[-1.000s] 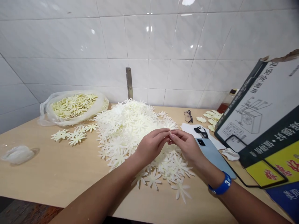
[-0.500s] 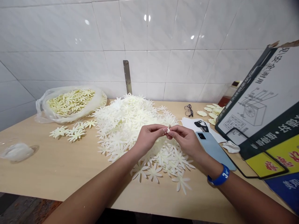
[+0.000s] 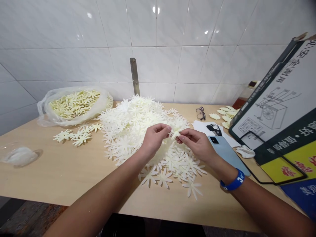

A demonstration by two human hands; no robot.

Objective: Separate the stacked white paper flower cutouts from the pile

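Between my two hands, over the front right of a heap of white flower cutouts [image 3: 133,121], is one white flower cutout [image 3: 175,132] with narrow petals. The fingertips of my left hand [image 3: 156,136] pinch its left side. On the other side, my right hand [image 3: 196,141] grips it between thumb and fingers; a blue wristband [image 3: 232,180] is on that wrist. Single white flowers [image 3: 164,177] lie flat at the heap's front edge, below my hands.
At the left, an open plastic bag [image 3: 43,108] holds yellowish cutouts, with several loose ones [image 3: 81,136] before it. A small clear bag [image 3: 19,155] lies further left. Rightward are a light-blue phone [image 3: 228,154], glasses [image 3: 200,113], keys [image 3: 214,129] and a large printed box [image 3: 271,108].
My hands have drawn slightly apart, and the flower between them, bunched up before, now shows spread petals. The whole view has tilted down a little.
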